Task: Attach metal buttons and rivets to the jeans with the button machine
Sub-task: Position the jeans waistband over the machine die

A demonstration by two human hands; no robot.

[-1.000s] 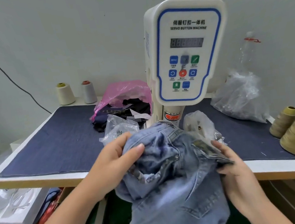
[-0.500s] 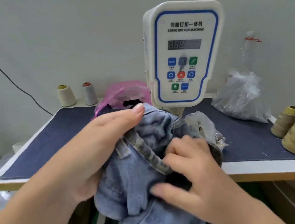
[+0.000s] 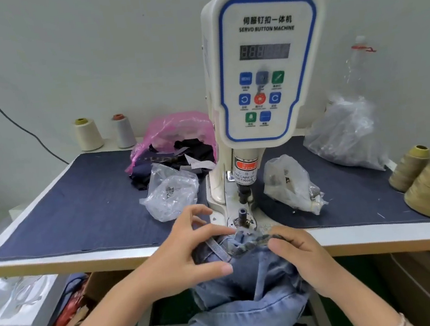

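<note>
At the table's front edge, just short of the lower die, the jeans hang off into my lap, waistband up top running left-right, legs trailing down toward me. Denim looks soft, floppy, fairly heavy; I judge the stiff waistband is the place to hold. Left hand pinches the belt-loop end, right hand grips the band's right side. Button machine stands directly behind.

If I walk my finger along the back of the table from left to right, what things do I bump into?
Cream thread cone → grey thread cone → pink bag → button machine → big clear bag → tan thread cones.
</note>
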